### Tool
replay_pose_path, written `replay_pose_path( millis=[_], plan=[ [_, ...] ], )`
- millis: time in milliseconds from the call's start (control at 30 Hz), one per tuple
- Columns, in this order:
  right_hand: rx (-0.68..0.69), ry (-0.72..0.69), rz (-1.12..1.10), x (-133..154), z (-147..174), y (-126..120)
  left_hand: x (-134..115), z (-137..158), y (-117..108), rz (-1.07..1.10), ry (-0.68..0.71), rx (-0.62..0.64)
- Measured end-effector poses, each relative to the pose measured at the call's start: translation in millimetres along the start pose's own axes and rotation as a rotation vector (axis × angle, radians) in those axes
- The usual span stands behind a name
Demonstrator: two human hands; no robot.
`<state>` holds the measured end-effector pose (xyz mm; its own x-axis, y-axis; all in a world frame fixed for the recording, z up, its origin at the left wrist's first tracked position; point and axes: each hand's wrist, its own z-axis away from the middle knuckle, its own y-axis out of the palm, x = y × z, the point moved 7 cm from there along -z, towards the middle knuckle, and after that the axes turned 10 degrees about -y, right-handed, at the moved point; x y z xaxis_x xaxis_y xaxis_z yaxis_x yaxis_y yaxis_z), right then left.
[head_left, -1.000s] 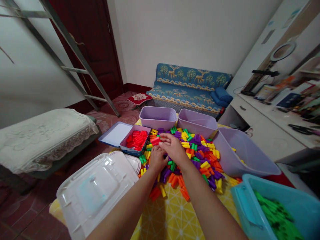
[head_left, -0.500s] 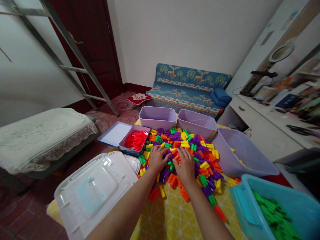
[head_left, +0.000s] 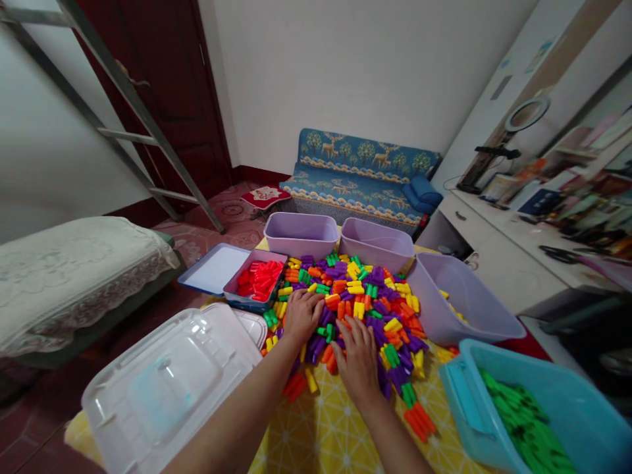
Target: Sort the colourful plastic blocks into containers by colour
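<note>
A wide heap of small plastic clip-like pieces in purple, orange, yellow and green covers the middle of the table. My left hand rests on the heap's left part, fingers bent and a little apart, fingertips beside an orange piece. Nothing shows gripped in it, though the pieces under its palm are hidden. Nearer to me, my right hand lies palm down with fingers spread over the front of the heap, close to orange and purple pieces. Red pieces fill an open tin box left of the heap.
Two lilac bins stand behind the heap; a third lilac bin at right holds a few yellow pieces. A turquoise bin with green pieces is front right. A clear plastic lid lies front left on the yellow tablecloth.
My right hand has drawn back toward me and its fingers lie flatter. The left hand stays on the heap's left part. The view has shifted slightly to the right.
</note>
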<state>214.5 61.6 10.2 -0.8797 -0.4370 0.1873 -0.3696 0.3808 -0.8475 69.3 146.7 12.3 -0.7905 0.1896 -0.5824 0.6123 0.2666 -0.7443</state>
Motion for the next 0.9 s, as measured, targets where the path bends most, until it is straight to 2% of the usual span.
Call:
replay_pose_path(
  millis=[200,300,367,467,567,633,767,900],
  plan=[
    [0.017,0.132,0.138,-38,-12,-11,-1,0,-1,0.03,0.004,0.0],
    [-0.044,0.203,0.104,-47,-10,-18,-1,0,-1,0.035,0.004,-0.004],
    [-0.157,0.18,-0.017,-39,-5,-23,-1,0,-1,0.033,0.006,-0.007],
    [-0.277,0.092,-0.293,-14,4,-21,-1,0,0,0.027,0.007,-0.01],
    [-0.263,0.06,-0.481,11,6,-5,0,0,1,0.018,0.009,-0.017],
    [-0.247,0.064,-0.509,18,2,5,0,0,1,0.013,0.015,-0.022],
    [-0.226,0.088,-0.373,5,-4,16,-1,0,0,0.006,0.029,-0.025],
    [-0.119,0.214,-0.116,-22,1,20,-2,0,-1,0.015,0.028,-0.031]
  ],
)
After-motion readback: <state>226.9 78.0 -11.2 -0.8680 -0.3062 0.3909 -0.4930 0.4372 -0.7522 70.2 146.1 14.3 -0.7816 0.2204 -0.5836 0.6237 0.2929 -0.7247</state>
